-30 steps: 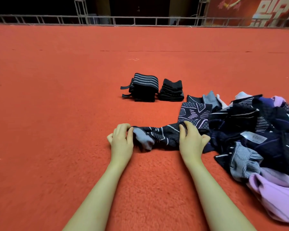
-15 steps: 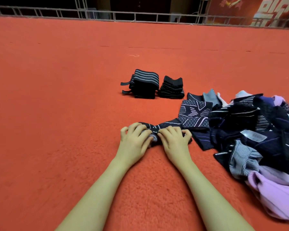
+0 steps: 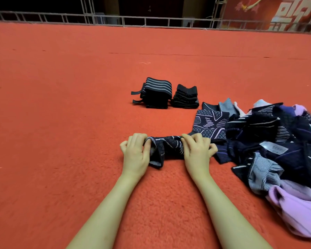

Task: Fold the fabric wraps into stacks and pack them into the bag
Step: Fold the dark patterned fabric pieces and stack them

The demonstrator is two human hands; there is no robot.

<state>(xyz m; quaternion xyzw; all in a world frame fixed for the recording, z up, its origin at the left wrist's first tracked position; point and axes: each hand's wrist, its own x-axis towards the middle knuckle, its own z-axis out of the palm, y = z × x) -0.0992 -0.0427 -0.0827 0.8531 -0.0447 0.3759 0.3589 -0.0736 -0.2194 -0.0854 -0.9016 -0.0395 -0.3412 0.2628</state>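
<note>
Red carpet spreads before us, two folded stacks beyond our hands. Our left hand and right hand lie palm-down, forearms stretched forward, fingers curled, each grip pinching an end of a dark patterned wrap just beside the loose pile.

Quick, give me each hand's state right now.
Left hand: grips the left end of the dark patterned wrap.
Right hand: grips its right end.

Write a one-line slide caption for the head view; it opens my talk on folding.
Both hands, left and right, grip a dark patterned wrap on red carpet, two folded stacks behind.
</note>
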